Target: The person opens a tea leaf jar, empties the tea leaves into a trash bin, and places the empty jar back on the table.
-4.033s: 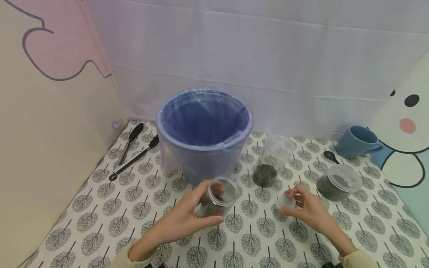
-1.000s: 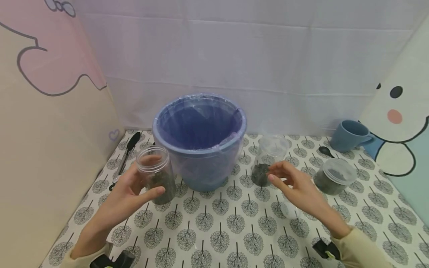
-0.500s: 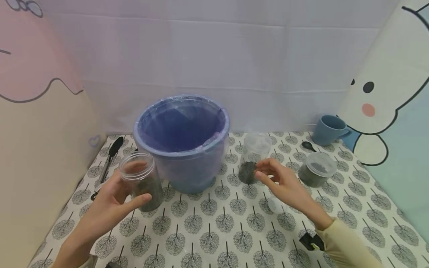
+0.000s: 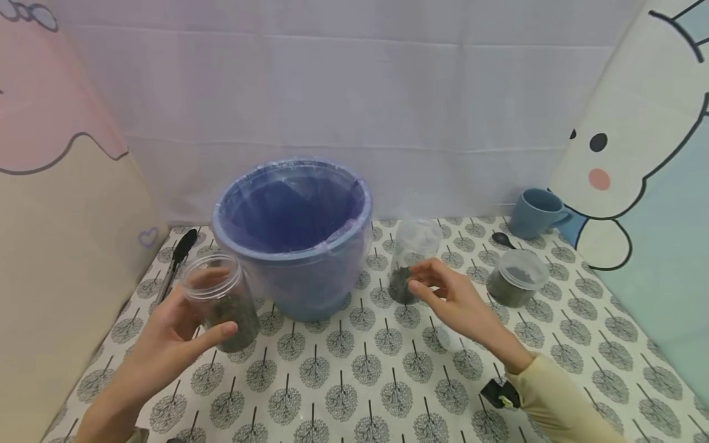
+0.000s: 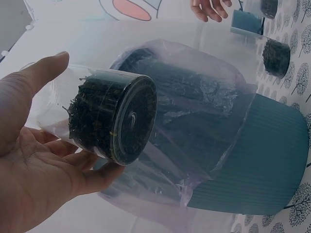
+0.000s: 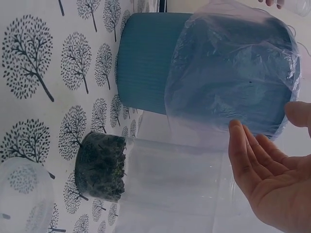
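Note:
My left hand (image 4: 168, 335) grips a clear screw-top jar (image 4: 229, 314) without a lid, thumb on one side and fingers round the other. In the left wrist view its base shows, and dark dried leaves (image 5: 95, 114) lie inside; the jar is off the table. My right hand (image 4: 451, 298) is beside a taller clear jar (image 4: 416, 246) with dark leaves in its bottom, its fingers loosely bent. In the right wrist view that hand (image 6: 272, 174) holds nothing; whether it touches the tall jar I cannot tell. A clear lid (image 4: 448, 338) lies below it on the cloth.
A blue bucket (image 4: 310, 289) lined with a thin plastic bag stands between the hands. Black-tipped tongs (image 4: 178, 255) lie at the left. A short lidded tub (image 4: 516, 280), a black spoon (image 4: 503, 240) and a blue mug (image 4: 534, 214) are at the right.
My left hand has carried its jar from the middle to the bucket's left side. My right hand has let go of the lid onto the table and moved to the tall jar. The view turned right.

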Action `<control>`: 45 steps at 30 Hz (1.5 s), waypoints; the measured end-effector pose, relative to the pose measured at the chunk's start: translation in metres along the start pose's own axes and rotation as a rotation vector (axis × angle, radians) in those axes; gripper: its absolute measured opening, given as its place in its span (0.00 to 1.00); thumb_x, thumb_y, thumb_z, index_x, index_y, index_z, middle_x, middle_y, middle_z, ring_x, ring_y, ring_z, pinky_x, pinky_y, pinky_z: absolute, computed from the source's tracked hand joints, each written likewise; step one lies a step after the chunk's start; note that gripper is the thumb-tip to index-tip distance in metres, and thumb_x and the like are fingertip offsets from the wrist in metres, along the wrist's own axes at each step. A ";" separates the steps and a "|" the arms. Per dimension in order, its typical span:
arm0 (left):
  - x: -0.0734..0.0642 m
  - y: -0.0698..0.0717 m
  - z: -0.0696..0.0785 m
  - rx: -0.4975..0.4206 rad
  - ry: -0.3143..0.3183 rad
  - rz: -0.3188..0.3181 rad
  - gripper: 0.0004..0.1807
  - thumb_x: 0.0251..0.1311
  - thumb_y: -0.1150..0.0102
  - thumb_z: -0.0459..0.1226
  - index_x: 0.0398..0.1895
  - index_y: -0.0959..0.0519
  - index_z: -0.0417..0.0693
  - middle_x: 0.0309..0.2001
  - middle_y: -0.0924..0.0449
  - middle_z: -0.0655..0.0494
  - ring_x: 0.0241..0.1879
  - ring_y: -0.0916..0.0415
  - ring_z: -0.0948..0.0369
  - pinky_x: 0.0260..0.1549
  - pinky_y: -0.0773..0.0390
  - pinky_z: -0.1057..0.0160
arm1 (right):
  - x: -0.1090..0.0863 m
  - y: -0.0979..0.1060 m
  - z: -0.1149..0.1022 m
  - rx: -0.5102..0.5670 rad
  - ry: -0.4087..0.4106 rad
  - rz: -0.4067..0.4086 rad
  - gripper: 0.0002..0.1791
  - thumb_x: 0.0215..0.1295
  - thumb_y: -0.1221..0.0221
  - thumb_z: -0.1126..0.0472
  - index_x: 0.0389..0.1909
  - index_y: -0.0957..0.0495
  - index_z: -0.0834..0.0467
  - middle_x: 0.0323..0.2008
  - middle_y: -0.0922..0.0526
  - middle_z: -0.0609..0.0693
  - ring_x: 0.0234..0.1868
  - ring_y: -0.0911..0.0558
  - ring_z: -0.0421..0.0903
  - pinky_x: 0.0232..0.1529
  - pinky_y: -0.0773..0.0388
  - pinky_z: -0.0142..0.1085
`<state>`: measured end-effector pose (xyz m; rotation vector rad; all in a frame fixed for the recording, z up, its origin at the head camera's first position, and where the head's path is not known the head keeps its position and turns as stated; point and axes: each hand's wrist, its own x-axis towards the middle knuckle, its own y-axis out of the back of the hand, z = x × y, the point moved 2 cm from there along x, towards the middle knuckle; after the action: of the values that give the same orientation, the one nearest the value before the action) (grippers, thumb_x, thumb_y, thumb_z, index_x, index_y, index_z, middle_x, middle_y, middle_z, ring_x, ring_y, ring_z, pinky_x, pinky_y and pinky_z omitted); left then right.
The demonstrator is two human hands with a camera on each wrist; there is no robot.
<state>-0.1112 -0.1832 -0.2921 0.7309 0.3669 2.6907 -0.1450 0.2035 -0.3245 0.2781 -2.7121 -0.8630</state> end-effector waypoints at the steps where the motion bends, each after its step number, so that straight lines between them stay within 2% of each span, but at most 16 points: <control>1: 0.000 0.001 0.000 -0.003 -0.004 0.000 0.40 0.51 0.42 0.13 0.70 0.39 0.35 0.65 0.32 0.54 0.61 0.30 0.66 0.55 0.29 0.77 | 0.001 0.000 -0.001 0.002 -0.001 0.001 0.16 0.70 0.43 0.58 0.55 0.27 0.60 0.49 0.16 0.56 0.48 0.17 0.49 0.48 0.18 0.41; 7: 0.003 0.005 0.003 -0.026 -0.033 -0.018 0.40 0.50 0.44 0.12 0.70 0.41 0.33 0.66 0.33 0.50 0.62 0.31 0.64 0.58 0.30 0.75 | 0.006 -0.003 -0.006 0.029 -0.003 0.011 0.19 0.70 0.43 0.57 0.58 0.29 0.61 0.49 0.16 0.56 0.48 0.17 0.49 0.50 0.19 0.44; 12: 0.003 0.007 0.004 -0.027 -0.019 -0.008 0.39 0.51 0.44 0.12 0.69 0.41 0.33 0.66 0.33 0.51 0.65 0.33 0.66 0.61 0.33 0.76 | 0.010 -0.005 -0.007 0.102 0.003 0.014 0.20 0.71 0.44 0.60 0.59 0.30 0.65 0.48 0.17 0.58 0.46 0.16 0.53 0.49 0.18 0.40; 16: 0.006 0.009 0.004 -0.045 -0.024 -0.009 0.39 0.51 0.45 0.12 0.69 0.40 0.33 0.66 0.34 0.49 0.63 0.32 0.65 0.58 0.31 0.76 | 0.012 -0.005 -0.010 0.164 -0.008 0.004 0.21 0.71 0.45 0.61 0.61 0.32 0.65 0.49 0.18 0.62 0.46 0.16 0.56 0.47 0.17 0.37; 20: 0.009 0.012 0.004 -0.060 -0.025 -0.011 0.38 0.52 0.45 0.13 0.69 0.40 0.34 0.65 0.33 0.49 0.61 0.29 0.65 0.56 0.28 0.75 | 0.018 -0.007 -0.016 0.206 -0.010 -0.008 0.23 0.72 0.46 0.62 0.64 0.36 0.65 0.50 0.19 0.64 0.48 0.17 0.57 0.48 0.17 0.38; 26: 0.013 0.020 0.004 -0.036 -0.010 0.033 0.38 0.52 0.44 0.13 0.69 0.39 0.36 0.60 0.26 0.54 0.51 0.22 0.65 0.48 0.24 0.75 | 0.033 -0.011 -0.026 0.244 -0.041 -0.012 0.28 0.73 0.47 0.56 0.69 0.41 0.62 0.53 0.20 0.64 0.45 0.15 0.53 0.48 0.17 0.44; 33: 0.021 0.029 0.007 -0.083 -0.051 0.047 0.38 0.51 0.46 0.11 0.68 0.38 0.35 0.59 0.25 0.52 0.55 0.23 0.64 0.48 0.23 0.74 | 0.055 -0.013 -0.039 0.395 -0.057 -0.012 0.31 0.74 0.49 0.58 0.72 0.47 0.62 0.54 0.24 0.66 0.48 0.17 0.58 0.48 0.17 0.40; 35: 0.022 0.032 0.008 -0.080 -0.051 0.052 0.38 0.51 0.46 0.11 0.68 0.37 0.35 0.58 0.24 0.51 0.52 0.21 0.64 0.45 0.23 0.74 | 0.060 -0.014 -0.043 0.421 -0.072 -0.011 0.31 0.75 0.50 0.57 0.73 0.48 0.62 0.55 0.25 0.65 0.49 0.18 0.57 0.49 0.18 0.40; 40: 0.025 0.040 0.011 -0.052 -0.041 0.072 0.38 0.52 0.45 0.12 0.68 0.37 0.36 0.57 0.24 0.52 0.52 0.24 0.64 0.48 0.25 0.74 | 0.074 -0.014 -0.050 0.450 -0.101 0.000 0.33 0.75 0.50 0.54 0.74 0.51 0.61 0.57 0.26 0.66 0.50 0.18 0.57 0.50 0.18 0.40; 45: 0.029 0.046 0.013 -0.025 -0.028 0.084 0.37 0.53 0.44 0.13 0.68 0.36 0.37 0.55 0.24 0.52 0.53 0.25 0.64 0.52 0.28 0.74 | 0.088 -0.016 -0.054 0.456 -0.145 0.007 0.34 0.75 0.51 0.52 0.74 0.52 0.61 0.53 0.26 0.65 0.47 0.17 0.57 0.48 0.17 0.41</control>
<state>-0.1397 -0.2126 -0.2536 0.7930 0.3012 2.7550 -0.2093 0.1385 -0.2730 0.3070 -3.0183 -0.2574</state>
